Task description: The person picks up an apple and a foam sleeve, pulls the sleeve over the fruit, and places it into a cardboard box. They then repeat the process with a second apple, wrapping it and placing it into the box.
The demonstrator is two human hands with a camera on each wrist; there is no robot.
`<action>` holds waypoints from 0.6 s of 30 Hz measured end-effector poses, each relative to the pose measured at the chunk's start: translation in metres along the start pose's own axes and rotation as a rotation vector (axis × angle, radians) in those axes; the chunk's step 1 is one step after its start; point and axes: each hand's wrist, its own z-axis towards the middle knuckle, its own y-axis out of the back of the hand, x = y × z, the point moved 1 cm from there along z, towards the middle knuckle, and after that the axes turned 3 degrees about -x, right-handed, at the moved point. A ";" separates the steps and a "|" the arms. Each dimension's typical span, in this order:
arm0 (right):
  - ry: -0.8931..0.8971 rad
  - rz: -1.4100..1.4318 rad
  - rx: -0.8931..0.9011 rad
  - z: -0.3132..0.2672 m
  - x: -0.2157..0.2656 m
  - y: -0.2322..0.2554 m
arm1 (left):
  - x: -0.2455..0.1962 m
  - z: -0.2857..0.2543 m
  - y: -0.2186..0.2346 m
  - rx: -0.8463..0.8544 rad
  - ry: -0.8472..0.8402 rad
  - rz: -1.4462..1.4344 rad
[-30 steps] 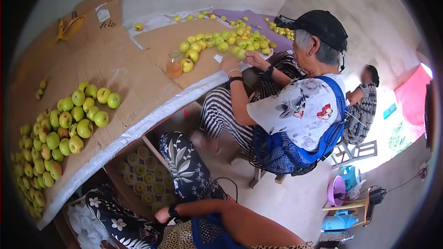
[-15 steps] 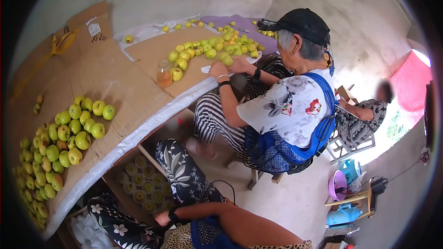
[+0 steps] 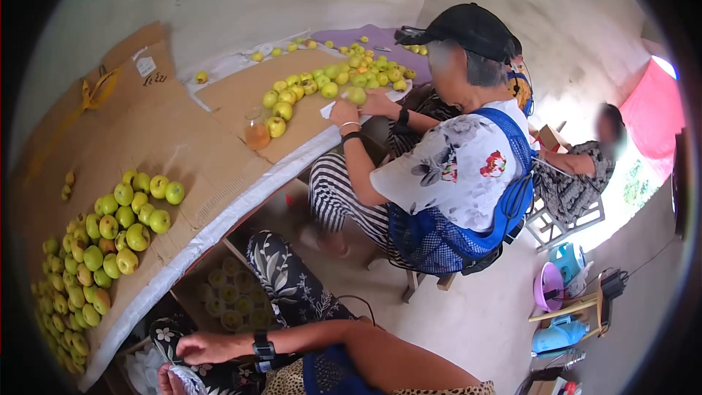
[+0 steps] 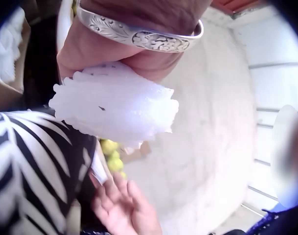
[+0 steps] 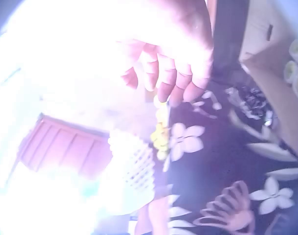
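Low in the head view my left hand point(image 3: 170, 379) holds a white foam fruit net point(image 3: 191, 379) over my lap. Seen from the left wrist, the net point(image 4: 114, 105) is a bunched sleeve with a wavy edge, pressed against the palm under a silver bangle point(image 4: 154, 40). My right hand point(image 3: 212, 349) hovers close by, wearing a black watch point(image 3: 263, 350). Its fingers point(image 5: 166, 78) are loosely bent, with nothing between them, and the mesh of the net point(image 5: 134, 171) shows below them in the right wrist view.
Green apples point(image 3: 110, 227) are heaped on the cardboard-covered table point(image 3: 190, 132) to my left. An open box point(image 3: 191, 314) of apples with white rings round them stands by my knee. White foam nets point(image 3: 142, 367) lie beneath the table. Another person point(image 3: 453, 153) sits ahead, handling apples.
My right hand has moved left from beside the box to over my lap. My left hand and the foam net have come into the bottom of the head view.
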 end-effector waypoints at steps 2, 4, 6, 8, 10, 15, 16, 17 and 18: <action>0.078 -0.061 0.038 0.006 -0.006 -0.012 | -0.034 0.005 -0.018 0.014 -0.095 0.036; -0.047 0.019 -0.018 0.004 -0.011 -0.009 | -0.059 0.011 -0.030 0.069 -0.195 0.027; -0.034 0.019 -0.101 -0.009 0.002 -0.003 | 0.006 0.052 -0.051 0.205 -0.221 -0.612; -0.008 0.026 -0.163 -0.014 0.001 -0.001 | 0.030 0.059 -0.054 0.226 -0.265 -0.555; 0.031 0.040 -0.191 -0.015 -0.015 0.001 | 0.050 0.059 -0.065 0.190 -0.125 -0.579; -0.159 0.124 -0.197 -0.028 -0.046 0.003 | 0.027 0.003 -0.084 0.089 -0.200 -0.284; -0.181 0.118 -0.176 -0.032 -0.034 0.007 | 0.024 -0.003 -0.088 0.115 -0.117 -0.449; -0.251 0.245 -0.162 -0.037 -0.027 0.006 | 0.037 -0.001 -0.093 0.104 -0.026 -0.534; -0.242 0.336 -0.105 -0.040 -0.033 0.008 | 0.028 -0.009 -0.093 0.166 -0.003 -0.614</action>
